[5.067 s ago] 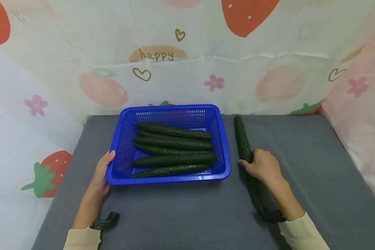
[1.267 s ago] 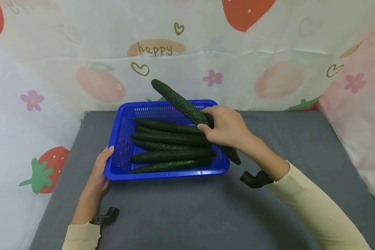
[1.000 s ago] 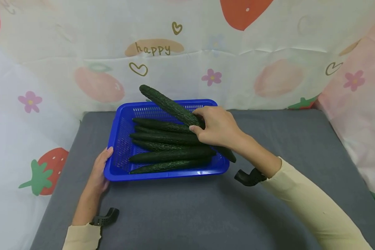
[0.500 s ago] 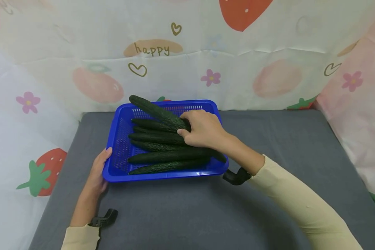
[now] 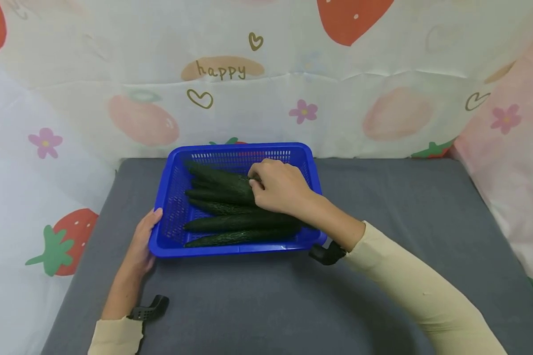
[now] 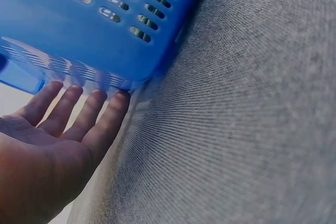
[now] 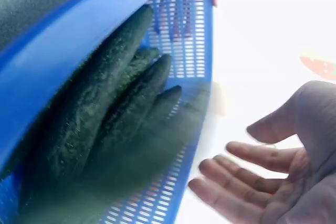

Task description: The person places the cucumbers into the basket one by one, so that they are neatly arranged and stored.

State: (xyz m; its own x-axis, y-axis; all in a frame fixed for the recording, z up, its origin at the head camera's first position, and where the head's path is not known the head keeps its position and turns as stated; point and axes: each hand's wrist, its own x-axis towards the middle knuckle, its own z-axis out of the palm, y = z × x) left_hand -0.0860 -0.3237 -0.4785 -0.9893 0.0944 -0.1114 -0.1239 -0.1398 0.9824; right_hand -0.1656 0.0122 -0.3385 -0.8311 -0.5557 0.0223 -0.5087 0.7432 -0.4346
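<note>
A blue plastic basket (image 5: pixel 240 250) with slotted walls stands on the grey cloth and holds several dark green cucumbers (image 5: pixel 244 220) lying side by side. My left hand (image 5: pixel 140 241) holds the basket's left side, thumb on the rim; in the left wrist view its fingertips (image 6: pixel 119 98) rest against the outer wall. Over the basket's right half is my right hand (image 5: pixel 282 187), its fingers parted and nothing between them in the right wrist view. Beneath it the rearmost cucumber (image 5: pixel 213 175) is blurred, lying across the others near the back wall.
Grey cloth (image 5: pixel 426 222) covers the table on both sides and in front of the basket. Behind it hangs a pale curtain (image 5: pixel 337 88) printed with strawberries, flowers and hearts. A black wrist strap (image 5: pixel 150 308) sits on the left wrist.
My right hand has carried a cucumber from the cloth on the right over into the basket, lowered it and let it go. My left hand stays on the basket's left side.
</note>
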